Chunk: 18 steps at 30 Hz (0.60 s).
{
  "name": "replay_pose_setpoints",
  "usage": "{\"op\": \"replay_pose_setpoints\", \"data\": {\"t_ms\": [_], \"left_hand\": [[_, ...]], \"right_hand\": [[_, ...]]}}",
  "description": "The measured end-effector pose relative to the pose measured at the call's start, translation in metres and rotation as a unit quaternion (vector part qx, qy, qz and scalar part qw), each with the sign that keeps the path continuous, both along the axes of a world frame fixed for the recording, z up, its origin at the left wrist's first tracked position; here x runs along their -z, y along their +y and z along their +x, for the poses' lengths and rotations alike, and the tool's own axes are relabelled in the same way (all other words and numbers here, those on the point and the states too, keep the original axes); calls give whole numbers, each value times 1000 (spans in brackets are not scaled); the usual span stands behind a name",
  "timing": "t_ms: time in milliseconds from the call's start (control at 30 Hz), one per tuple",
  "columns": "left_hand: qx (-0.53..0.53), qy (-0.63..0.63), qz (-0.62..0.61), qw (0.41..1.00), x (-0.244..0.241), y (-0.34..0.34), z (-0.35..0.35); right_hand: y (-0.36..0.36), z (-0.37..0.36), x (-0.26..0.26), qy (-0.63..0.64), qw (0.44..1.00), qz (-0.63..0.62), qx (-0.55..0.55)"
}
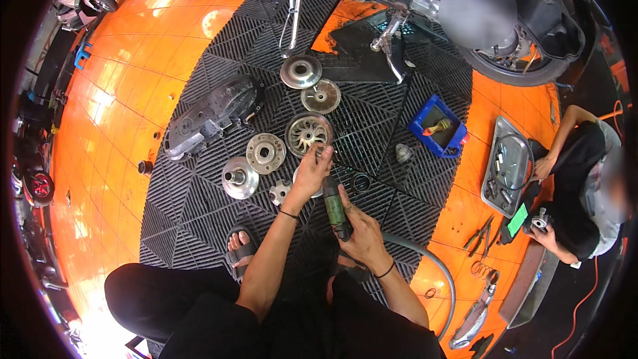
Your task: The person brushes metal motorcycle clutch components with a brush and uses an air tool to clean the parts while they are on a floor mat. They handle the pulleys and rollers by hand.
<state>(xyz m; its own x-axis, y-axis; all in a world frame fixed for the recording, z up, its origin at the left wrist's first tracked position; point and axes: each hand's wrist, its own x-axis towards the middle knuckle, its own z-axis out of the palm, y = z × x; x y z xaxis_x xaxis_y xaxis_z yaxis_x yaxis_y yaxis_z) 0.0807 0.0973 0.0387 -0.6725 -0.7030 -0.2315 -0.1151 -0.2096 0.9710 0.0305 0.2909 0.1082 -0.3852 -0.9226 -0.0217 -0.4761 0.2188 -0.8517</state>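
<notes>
My right hand is wrapped around the green and black body of an air-powered hand tool. Fingers of my left hand close around the front end of that tool, hiding its tip. Just beyond them lies a finned metal clutch bell or pulley. Left of it are a drilled round plate, a pulley half with a central shaft and a small lobed plate. A toothed disc and another pulley face lie farther off. My left hand partly covers another shiny disc.
A ribbed black mat covers orange tiles. A crankcase cover lies left, a blue cut-open container right. A scooter stand rests ahead. The grey hose curves right. A co-worker sits by a metal tray.
</notes>
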Motion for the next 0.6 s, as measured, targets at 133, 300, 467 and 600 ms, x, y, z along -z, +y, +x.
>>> {"op": "replay_pose_setpoints", "data": {"t_ms": [133,300,467,600], "left_hand": [[-5,48,183,982,-11,-7,-5],[-52,37,189,980,-1,-8,-4],[25,-31,69,997,4,6,1],[36,-53,-80,995,20,-11,6]], "right_hand": [[-2,-3,-1,2,1000,-11,15],[6,-4,-4,4,999,46,1],[6,11,42,16,999,39,-18],[0,19,36,8,1000,-13,7]]}}
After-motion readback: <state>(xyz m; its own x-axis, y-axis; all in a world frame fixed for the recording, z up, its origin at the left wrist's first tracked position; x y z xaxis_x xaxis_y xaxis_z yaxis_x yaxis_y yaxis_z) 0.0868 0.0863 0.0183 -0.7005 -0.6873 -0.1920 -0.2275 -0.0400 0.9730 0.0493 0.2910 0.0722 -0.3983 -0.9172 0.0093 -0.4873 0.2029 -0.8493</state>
